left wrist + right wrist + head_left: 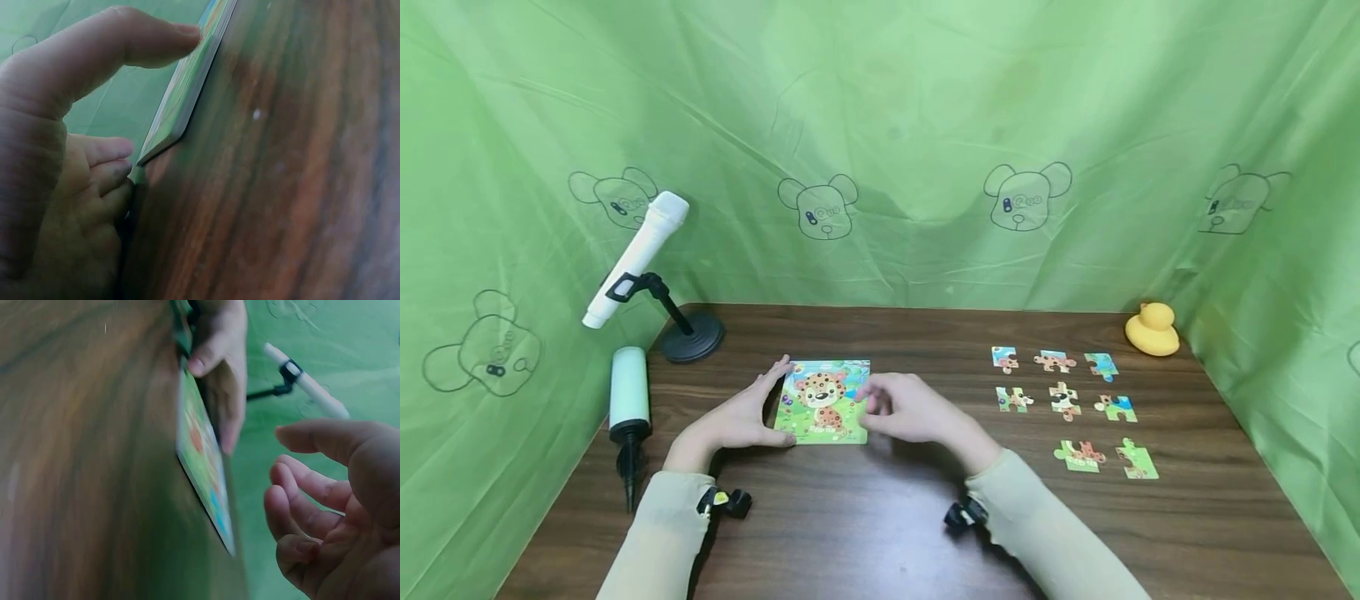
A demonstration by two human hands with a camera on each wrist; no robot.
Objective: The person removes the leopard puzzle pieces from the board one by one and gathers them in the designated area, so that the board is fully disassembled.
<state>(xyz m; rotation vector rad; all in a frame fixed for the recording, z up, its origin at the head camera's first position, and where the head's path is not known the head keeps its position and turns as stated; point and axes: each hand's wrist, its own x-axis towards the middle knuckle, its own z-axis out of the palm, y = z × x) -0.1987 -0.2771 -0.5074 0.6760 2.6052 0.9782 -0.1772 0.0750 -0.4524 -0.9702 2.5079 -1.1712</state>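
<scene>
A square picture board (823,404) with a spotted cartoon leopard on a green and blue ground lies on the table. My left hand (737,421) spans its left side, thumb at the near left corner and a finger by the far left corner. In the left wrist view, the thumb tip meets the edge of the board (187,94), other fingers beyond. Beside the board's right edge hovers my right hand (913,408). The right wrist view shows that hand (337,500) apart from the board (200,450), its fingers loosely bent and nothing between them.
Several loose jigsaw pieces (1063,400) lie in rows on the right of the brown table (850,533). A yellow rubber duck (1152,330) sits at the far right. On the left stand a white microphone (638,254) on a black stand (691,335) and a pale green hand pump (629,392).
</scene>
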